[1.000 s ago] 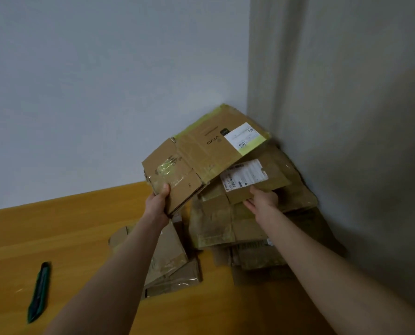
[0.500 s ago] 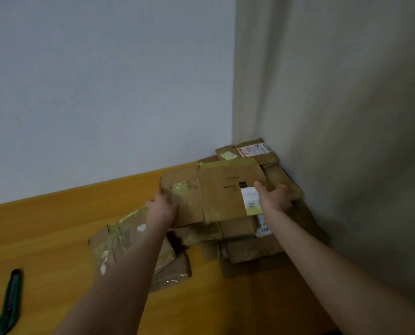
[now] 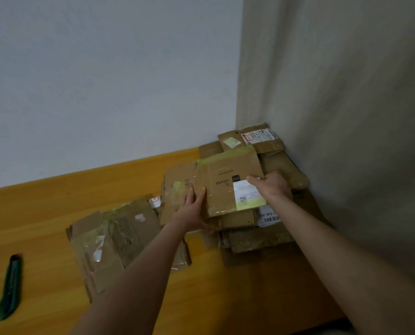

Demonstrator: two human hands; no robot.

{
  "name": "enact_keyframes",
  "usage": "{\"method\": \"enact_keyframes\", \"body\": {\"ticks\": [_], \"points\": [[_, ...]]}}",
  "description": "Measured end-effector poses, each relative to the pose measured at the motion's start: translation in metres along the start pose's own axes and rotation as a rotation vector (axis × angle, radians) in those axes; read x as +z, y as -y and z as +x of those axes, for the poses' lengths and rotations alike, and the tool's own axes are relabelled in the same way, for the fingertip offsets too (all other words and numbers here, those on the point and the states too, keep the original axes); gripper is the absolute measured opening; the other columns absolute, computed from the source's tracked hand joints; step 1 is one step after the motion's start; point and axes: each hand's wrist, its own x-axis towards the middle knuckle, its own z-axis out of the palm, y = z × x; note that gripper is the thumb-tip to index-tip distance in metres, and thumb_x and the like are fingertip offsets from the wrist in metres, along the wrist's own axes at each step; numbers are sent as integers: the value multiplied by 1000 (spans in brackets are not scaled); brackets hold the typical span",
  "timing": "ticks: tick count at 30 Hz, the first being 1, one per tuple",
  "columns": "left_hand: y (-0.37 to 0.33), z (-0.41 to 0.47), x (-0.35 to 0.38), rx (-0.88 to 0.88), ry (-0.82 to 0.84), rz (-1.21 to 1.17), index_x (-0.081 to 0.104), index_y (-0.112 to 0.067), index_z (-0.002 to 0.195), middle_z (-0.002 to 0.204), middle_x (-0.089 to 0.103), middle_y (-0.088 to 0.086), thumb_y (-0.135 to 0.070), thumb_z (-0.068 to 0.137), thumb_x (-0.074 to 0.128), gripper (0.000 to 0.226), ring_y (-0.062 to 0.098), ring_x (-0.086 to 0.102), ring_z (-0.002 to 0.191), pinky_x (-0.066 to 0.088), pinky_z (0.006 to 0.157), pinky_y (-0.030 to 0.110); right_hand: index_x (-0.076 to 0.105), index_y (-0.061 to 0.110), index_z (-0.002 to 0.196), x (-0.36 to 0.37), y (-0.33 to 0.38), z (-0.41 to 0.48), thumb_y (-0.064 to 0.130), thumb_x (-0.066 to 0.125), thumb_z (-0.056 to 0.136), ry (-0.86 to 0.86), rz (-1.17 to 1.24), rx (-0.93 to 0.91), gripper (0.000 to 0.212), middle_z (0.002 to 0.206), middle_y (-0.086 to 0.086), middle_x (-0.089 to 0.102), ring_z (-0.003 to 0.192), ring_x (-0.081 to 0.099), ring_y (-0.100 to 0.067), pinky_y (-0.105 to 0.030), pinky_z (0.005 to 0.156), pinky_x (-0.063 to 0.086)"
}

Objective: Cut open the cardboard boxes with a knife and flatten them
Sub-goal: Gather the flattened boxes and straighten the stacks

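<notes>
A flattened brown box with a "vivo" print and a white-green label (image 3: 226, 182) lies on top of a pile of flattened boxes (image 3: 257, 235) in the table's corner. My left hand (image 3: 193, 211) presses flat on its left part with straight fingers. My right hand (image 3: 270, 184) rests on its right side, fingers over the label. Another flattened box with tape (image 3: 119, 235) lies to the left on the table, partly under my left forearm. A green utility knife (image 3: 9, 286) lies alone at the far left.
The wooden table (image 3: 56, 197) meets a white wall behind and a grey wall on the right. More flattened cardboard with a shipping label (image 3: 257, 139) sits deep in the corner.
The vivo box was held up in the air a second ago; it has come down onto the pile. Both hands went from gripping its edges to lying on top of it.
</notes>
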Motion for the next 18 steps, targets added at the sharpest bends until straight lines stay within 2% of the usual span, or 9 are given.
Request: {"method": "enact_keyframes", "body": {"ticks": [3, 6, 9, 11, 13, 16, 18], "points": [[7, 2, 0, 17, 28, -83, -13, -32, 153, 160, -22, 2, -46, 72, 80, 125, 28, -12, 149, 13, 119, 55, 47, 17, 84, -1, 0, -1, 50, 70, 82, 62, 74, 14, 40, 75, 1, 57, 65, 56, -13, -29, 64, 47], [14, 2, -1, 9, 19, -247, 2, -33, 155, 162, -12, -1, -52, 75, 75, 110, 27, -3, 150, 16, 119, 54, 53, 15, 85, 0, 0, 0, 46, 74, 80, 119, 150, 43, 38, 76, 0, 59, 64, 55, -12, -28, 61, 46], [20, -1, 3, 6, -32, -420, 20, -30, 153, 163, 6, 0, -65, 82, 60, 89, 31, 19, 146, 27, 115, 55, 55, 10, 92, -3, 3, 0, 40, 77, 78, 174, 248, 87, 40, 79, -1, 58, 63, 51, -13, -29, 61, 44], [20, -4, 5, -24, -82, -542, 28, -29, 150, 158, 25, 5, -75, 78, 52, 89, 32, 39, 135, 39, 107, 55, 56, 7, 97, -3, 4, 0, 32, 79, 78, 239, 329, 118, 39, 86, -4, 60, 64, 52, -13, -27, 54, 39], [19, -7, 7, -34, -125, -628, 30, -26, 149, 151, 37, 10, -73, 82, 48, 84, 31, 49, 126, 45, 102, 53, 57, 6, 100, -1, 5, -1, 27, 81, 76, 276, 358, 132, 40, 93, -7, 62, 68, 55, -15, -27, 56, 39], [18, -7, 9, -51, -157, -614, 21, -27, 154, 156, 28, 7, -57, 96, 39, 68, 33, 38, 135, 37, 108, 54, 55, 6, 96, 4, 5, -2, 22, 82, 75, 282, 399, 146, 38, 96, -8, 62, 74, 58, -19, -32, 67, 44], [17, -9, 8, -51, -174, -575, 21, -25, 154, 160, 20, 5, -54, 99, 33, 63, 32, 29, 141, 30, 113, 53, 52, 8, 88, 7, 5, -3, 20, 82, 75, 289, 420, 151, 34, 95, -8, 61, 71, 58, -18, -31, 65, 44]]}}
